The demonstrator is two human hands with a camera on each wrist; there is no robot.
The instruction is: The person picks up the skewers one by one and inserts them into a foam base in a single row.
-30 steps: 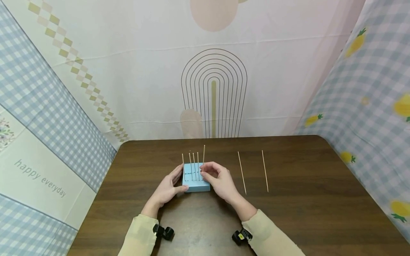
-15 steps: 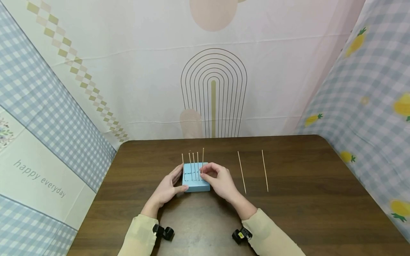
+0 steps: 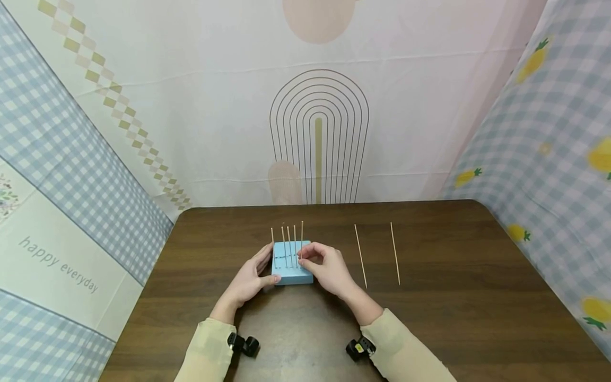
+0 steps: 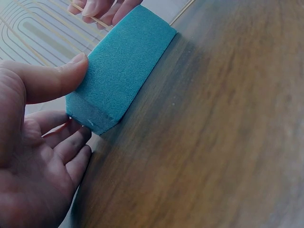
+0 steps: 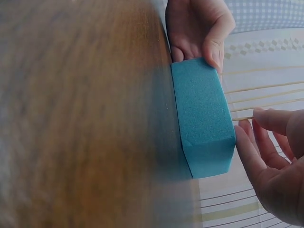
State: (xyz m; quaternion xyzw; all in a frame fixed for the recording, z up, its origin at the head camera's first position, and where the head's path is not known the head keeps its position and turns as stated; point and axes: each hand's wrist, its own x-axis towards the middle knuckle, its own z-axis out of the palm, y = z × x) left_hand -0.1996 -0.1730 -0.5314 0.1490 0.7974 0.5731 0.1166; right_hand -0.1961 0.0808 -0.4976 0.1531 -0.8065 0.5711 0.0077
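A light blue foam block (image 3: 293, 279) lies flat on the table, with several thin wooden sticks (image 3: 288, 246) standing upright in a row across its top. My left hand (image 3: 250, 278) holds the block's left side. In the left wrist view its thumb presses near the upper edge of the blue block (image 4: 123, 66), and its fingers reach around the end. Thumb and fingertips of my right hand (image 3: 330, 271) pinch another upright wooden stick (image 3: 302, 236) low down, at the right end of the row. In the right wrist view this stick (image 5: 243, 118) meets the block's top.
Two loose wooden sticks, a nearer one (image 3: 360, 257) and a farther one (image 3: 395, 254), lie on the brown wooden table (image 3: 453, 297) right of my right hand. Patterned cloth (image 3: 229, 122) hangs behind and at both sides.
The stick in my right hand has sunk slightly and shifted a little left, mostly in the first half second. My left hand and the block have stayed in place.
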